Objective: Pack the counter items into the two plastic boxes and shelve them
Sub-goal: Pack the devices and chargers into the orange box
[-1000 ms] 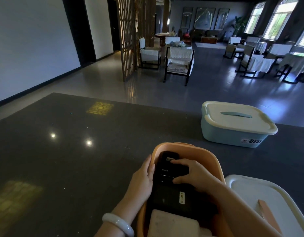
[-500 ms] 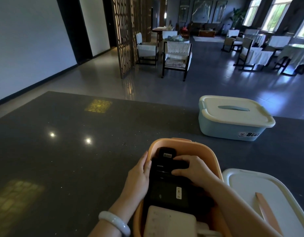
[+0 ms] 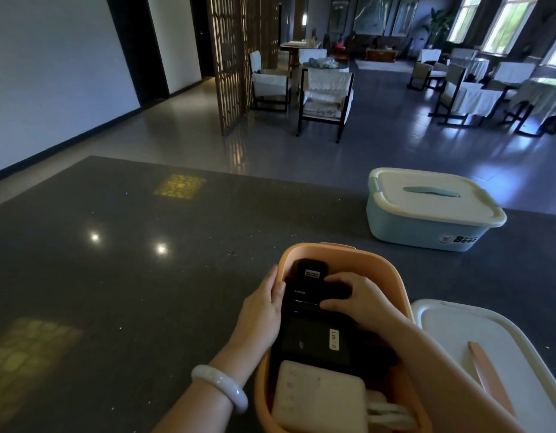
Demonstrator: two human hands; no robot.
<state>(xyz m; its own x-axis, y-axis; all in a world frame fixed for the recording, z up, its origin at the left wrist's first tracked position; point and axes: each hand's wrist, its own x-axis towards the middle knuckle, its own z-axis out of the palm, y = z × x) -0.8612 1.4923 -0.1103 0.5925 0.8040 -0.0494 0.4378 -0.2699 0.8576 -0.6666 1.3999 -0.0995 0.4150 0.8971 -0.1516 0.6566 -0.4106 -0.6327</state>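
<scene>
An open orange plastic box stands on the dark counter in front of me. Inside it lie black power banks and a white charger block with a cable. My left hand presses against the left side of the upper black power bank. My right hand lies on top of that same power bank, fingers curled over it. The orange box's white lid, with an orange handle, lies to the right. A closed blue box with a white lid stands at the far right.
The counter's far edge runs across the middle of the view, with floor beyond. Chairs, white-clothed tables and a wooden lattice screen stand in the room behind. A white bangle is on my left wrist.
The view has tilted slightly down and closer to the orange box. Both hands stay on the black power bank in the box, shifting it only a little.
</scene>
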